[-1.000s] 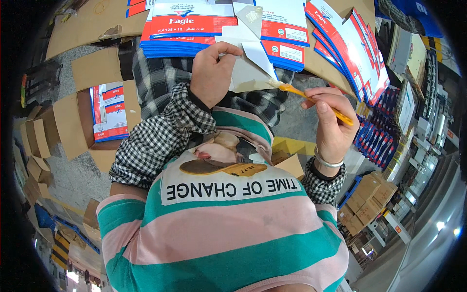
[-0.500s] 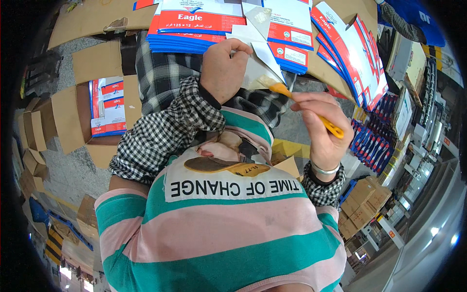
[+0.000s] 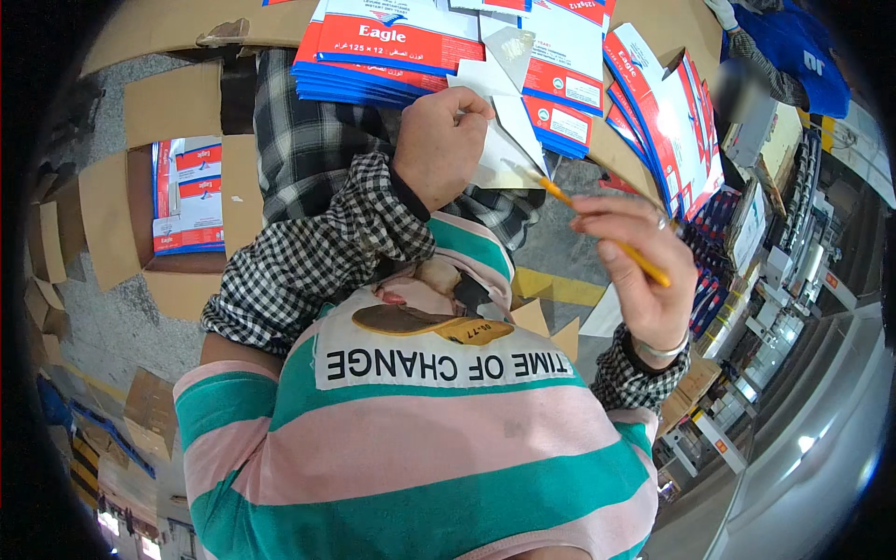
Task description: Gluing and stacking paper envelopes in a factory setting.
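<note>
My left hand [image 3: 439,149] is closed, thumb and fingertips pressed together at the white inner flap of a flat carton [image 3: 501,135]. In my right hand [image 3: 649,266] is a paintbrush [image 3: 644,264] with a yellow-orange handle, gripped between thumb and fingers. The brush tip is narrow from this angle and lies over the lower corner of the white flap; whether it touches cannot be told. Flat red, white and blue cartons [image 3: 373,47] are stacked just beyond my left hand. Another stack of flat cartons [image 3: 567,70] lies past the flap, under a loose white flap with a pale, wet-looking patch [image 3: 510,49].
Fanned-out flat cartons [image 3: 658,112] cover the brown cardboard surface [image 3: 621,154] on the right. An open cardboard box [image 3: 103,219] with folded cartons inside stands on the floor at left. At the upper right, a person in blue [image 3: 807,56] is nearby.
My right hand has moved right with the paintbrush, which has turned so its narrow edge shows. My left hand keeps its place at the flap. The whole view has shifted slightly.
</note>
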The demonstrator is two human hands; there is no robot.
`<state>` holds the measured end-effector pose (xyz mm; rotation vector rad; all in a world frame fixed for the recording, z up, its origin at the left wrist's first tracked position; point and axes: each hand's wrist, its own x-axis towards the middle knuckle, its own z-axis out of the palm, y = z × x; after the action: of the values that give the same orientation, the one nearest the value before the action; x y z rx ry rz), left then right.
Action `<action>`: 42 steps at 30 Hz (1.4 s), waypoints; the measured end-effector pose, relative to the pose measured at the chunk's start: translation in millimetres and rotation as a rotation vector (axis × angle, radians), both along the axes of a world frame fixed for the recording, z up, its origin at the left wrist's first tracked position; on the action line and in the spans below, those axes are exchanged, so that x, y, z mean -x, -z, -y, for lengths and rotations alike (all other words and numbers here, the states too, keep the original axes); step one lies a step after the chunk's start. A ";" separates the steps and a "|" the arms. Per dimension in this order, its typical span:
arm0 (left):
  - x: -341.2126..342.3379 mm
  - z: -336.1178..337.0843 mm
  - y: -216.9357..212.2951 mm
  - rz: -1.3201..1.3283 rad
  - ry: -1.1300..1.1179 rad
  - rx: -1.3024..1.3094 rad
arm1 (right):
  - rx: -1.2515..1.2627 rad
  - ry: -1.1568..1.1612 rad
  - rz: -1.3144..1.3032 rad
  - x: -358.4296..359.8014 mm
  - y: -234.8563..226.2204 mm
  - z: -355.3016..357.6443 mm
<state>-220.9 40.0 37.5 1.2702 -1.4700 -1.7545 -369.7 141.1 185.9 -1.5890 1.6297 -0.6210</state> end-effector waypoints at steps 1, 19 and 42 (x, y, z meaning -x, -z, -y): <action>0.6 0.3 -0.8 0.023 -0.003 0.013 | -0.006 0.002 -0.001 -1.9 1.3 -0.3; 8.7 2.8 2.5 0.068 0.004 0.091 | 0.063 -0.059 0.060 -1.6 21.0 -15.1; -3.2 -6.1 42.0 -0.081 0.025 0.173 | 0.012 0.170 0.426 14.8 18.8 -6.9</action>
<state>-217.8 46.2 -4.5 1.0848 -1.5598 -1.6350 -384.5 148.0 167.1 -1.2266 1.4445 -0.9854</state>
